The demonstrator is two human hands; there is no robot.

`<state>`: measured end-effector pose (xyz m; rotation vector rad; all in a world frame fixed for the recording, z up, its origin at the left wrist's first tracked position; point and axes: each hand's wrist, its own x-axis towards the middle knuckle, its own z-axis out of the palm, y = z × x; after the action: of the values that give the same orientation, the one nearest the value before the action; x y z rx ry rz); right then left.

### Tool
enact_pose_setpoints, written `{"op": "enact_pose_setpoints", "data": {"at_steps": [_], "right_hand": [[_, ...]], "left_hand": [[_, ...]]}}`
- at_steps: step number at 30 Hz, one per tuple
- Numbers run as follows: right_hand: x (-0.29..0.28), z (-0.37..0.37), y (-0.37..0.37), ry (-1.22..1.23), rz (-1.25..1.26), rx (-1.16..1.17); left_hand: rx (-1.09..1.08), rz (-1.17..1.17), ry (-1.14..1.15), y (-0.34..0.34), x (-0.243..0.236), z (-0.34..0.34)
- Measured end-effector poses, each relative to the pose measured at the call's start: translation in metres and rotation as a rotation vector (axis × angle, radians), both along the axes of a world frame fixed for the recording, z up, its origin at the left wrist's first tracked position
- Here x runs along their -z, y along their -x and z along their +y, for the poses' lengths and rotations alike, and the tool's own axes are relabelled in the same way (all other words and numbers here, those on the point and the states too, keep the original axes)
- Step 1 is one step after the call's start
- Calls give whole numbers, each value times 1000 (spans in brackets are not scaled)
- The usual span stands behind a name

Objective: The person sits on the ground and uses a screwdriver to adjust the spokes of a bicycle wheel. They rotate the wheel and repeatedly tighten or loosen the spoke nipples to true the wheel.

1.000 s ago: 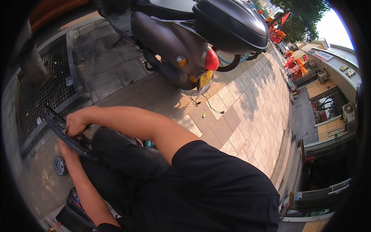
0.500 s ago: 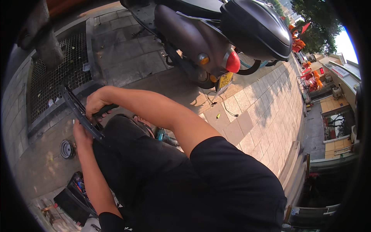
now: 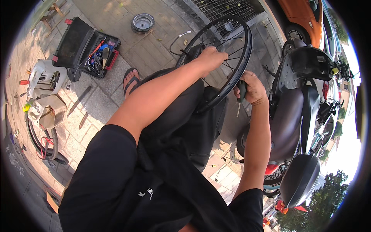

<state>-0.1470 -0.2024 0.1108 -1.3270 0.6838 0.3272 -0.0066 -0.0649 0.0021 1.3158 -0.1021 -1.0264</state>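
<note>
A black spoked wheel (image 3: 247, 50) stands tilted against my thighs, with a dark hub (image 3: 193, 54) and a cable with a white plug (image 3: 184, 34) coming out at its left. My left hand (image 3: 210, 60) is inside the rim, its fingers closed at the spokes near the hub; exactly which part they grip is hidden. At the right side of the rim, my right hand (image 3: 253, 88) is closed around the dark green handle of a screwdriver (image 3: 242, 92). Its thin shaft points down, away from the rim.
An open black toolbox (image 3: 92, 52) lies at left, near a round metal hub part (image 3: 143, 23). Cut-open plastic containers (image 3: 50, 110) and a tyre (image 3: 54, 145) are farther left. A parked scooter (image 3: 290, 120) stands close on the right; an orange car (image 3: 301, 17) is beyond.
The view has swung round, bringing the toolbox and the whole wheel into sight. My left hand has gone from the rim to the spokes. The right hand still holds a handle near the rim.
</note>
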Motion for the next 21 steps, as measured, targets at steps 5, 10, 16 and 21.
{"op": "enact_pose_setpoints", "data": {"at_steps": [5,10,16,21], "right_hand": [[-1,1,-1,-52,-41,21],[12,-2,-12,-74,-89,76],[22,0,-14,-37,-105,99],[19,1,-22,62,-151,92]], "left_hand": [[88,14,77,-9,-2,4],[50,-14,87,-26,6,-7],[67,-86,100,-36,8,-3],[6,-62,119,-34,4,-4]]}}
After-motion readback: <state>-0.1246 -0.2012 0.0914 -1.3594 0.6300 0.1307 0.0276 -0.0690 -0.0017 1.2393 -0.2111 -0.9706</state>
